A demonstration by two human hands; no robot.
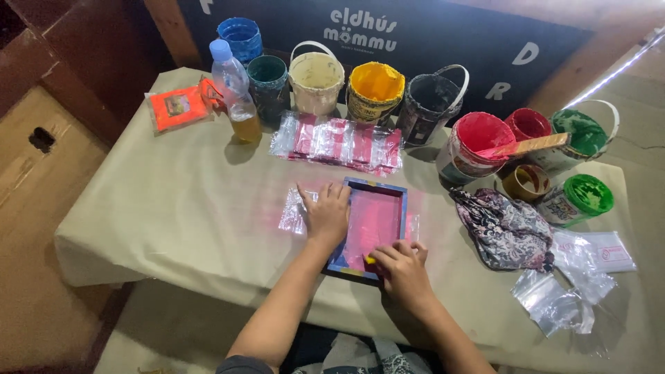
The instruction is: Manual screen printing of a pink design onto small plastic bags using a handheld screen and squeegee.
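Two bare hands work at a small framed screen (370, 225) lying flat on a cloth-covered table (173, 208). The left hand (325, 211) lies palm down with its fingers spread, pressing on the frame's left edge and on the clear plastic bag (291, 216) under it. The right hand (402, 266) is at the frame's near right corner, fingers curled and pinched on a small yellow tool (370, 260) that touches the pink-stained mesh; little of the tool shows.

Just beyond the frame lies a row of clear bags with pink prints (339, 142). Behind that, paint buckets stand in a line: blue (240, 38), dark green (268, 76), cream (316, 79), yellow (375, 90) and black (431, 104). To the right stands a red bucket (478, 142) with a wooden stick (530, 145) laid across it, and near it a green-lidded tub (582, 197). A plastic bottle (234, 90) with amber liquid stands at the back left, beside an orange packet (176, 107). A patterned rag (506, 228) lies right of the frame, with loose clear bags (561, 298) nearby.
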